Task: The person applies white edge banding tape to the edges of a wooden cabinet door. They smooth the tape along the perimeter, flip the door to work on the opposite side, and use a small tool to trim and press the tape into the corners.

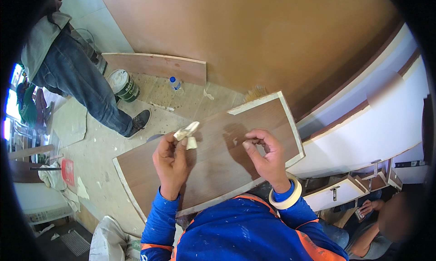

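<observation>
My left hand [171, 164] is closed on a crumpled bit of cream masking tape [186, 135], which sticks up past the thumb and fingertips. Below both hands lies a brown wood-grain panel [206, 170], with pale strips along its edges. My right hand [268, 159] hovers over the panel's right half, thumb and fingertips drawn together in a pinch; whatever may be between them is too small to make out. A roll of masking tape [288, 197] rings my right wrist like a bracelet. Shadows of the hands fall on the panel.
Beyond the panel stand a paint bucket [123, 85] and a blue-capped bottle [175, 83]. A person in jeans [86, 79] stands at left; another person [372, 229] is low at right, beside white drawers [338, 193]. A large brown board [254, 38] rises behind.
</observation>
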Demonstrator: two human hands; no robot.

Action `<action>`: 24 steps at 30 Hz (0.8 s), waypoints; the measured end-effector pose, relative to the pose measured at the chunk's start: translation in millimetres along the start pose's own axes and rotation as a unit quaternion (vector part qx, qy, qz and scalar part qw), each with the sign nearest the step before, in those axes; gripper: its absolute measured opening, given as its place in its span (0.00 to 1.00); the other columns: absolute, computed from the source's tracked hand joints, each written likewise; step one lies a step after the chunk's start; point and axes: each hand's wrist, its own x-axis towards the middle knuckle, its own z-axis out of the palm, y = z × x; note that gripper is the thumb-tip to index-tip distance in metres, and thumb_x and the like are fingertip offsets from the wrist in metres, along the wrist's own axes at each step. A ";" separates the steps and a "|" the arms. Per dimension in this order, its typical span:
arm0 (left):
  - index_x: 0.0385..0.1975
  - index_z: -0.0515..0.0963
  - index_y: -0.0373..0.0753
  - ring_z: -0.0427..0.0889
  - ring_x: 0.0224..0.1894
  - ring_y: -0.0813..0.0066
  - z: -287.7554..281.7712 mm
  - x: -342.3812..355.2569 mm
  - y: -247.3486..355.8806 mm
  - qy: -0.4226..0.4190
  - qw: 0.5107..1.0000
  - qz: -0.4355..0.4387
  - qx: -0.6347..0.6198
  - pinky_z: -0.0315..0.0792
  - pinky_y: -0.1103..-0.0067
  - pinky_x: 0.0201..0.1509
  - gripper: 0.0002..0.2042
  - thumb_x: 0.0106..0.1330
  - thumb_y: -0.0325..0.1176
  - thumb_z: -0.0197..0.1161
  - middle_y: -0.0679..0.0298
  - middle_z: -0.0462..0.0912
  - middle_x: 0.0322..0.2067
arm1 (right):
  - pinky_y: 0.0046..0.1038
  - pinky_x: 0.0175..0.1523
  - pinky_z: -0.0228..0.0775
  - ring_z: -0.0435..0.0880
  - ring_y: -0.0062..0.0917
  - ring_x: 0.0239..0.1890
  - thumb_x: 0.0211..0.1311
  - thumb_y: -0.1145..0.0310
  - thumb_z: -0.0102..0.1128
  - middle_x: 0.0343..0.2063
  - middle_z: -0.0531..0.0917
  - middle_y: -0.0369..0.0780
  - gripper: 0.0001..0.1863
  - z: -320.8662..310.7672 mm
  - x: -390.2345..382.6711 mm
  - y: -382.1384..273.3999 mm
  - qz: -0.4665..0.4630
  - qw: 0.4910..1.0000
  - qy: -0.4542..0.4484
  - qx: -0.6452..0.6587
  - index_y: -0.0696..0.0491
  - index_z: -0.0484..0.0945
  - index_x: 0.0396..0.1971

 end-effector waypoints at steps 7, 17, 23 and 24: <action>0.51 0.84 0.34 0.80 0.59 0.70 29.5 -14.3 19.7 -0.255 0.966 0.024 -0.047 0.75 0.74 0.60 0.11 0.72 0.18 0.61 0.56 0.82 0.53 | 0.31 0.51 0.80 0.88 0.33 0.45 0.59 0.81 0.72 0.42 0.88 0.43 0.17 23.6 -6.5 -32.0 -0.068 0.998 -0.010 0.003 0.56 0.86 0.49; 0.65 0.79 0.35 0.78 0.66 0.48 57.9 27.9 -7.7 -0.314 0.861 0.285 0.280 0.71 0.62 0.70 0.22 0.70 0.28 0.67 0.48 0.79 0.66 | 0.31 0.41 0.78 0.86 0.31 0.32 0.66 0.71 0.73 0.30 0.88 0.41 0.10 -107.3 -78.2 23.8 0.068 0.959 0.193 -0.196 0.57 0.87 0.45; 0.62 0.78 0.35 0.76 0.66 0.46 85.6 47.9 -47.5 -0.290 0.810 0.368 0.353 0.68 0.55 0.70 0.23 0.68 0.32 0.68 0.48 0.78 0.64 | 0.43 0.36 0.77 0.86 0.45 0.30 0.70 0.50 0.69 0.26 0.85 0.52 0.22 -147.2 -146.6 66.6 0.204 0.857 0.195 -0.431 0.58 0.85 0.38; 0.62 0.78 0.35 0.76 0.66 0.46 83.2 50.9 -54.4 -0.280 0.810 0.373 0.356 0.68 0.56 0.70 0.23 0.68 0.32 0.68 0.47 0.78 0.64 | 0.45 0.37 0.78 0.87 0.47 0.31 0.71 0.50 0.68 0.27 0.85 0.52 0.22 -155.8 -159.6 80.5 0.252 0.830 0.162 -0.470 0.58 0.85 0.37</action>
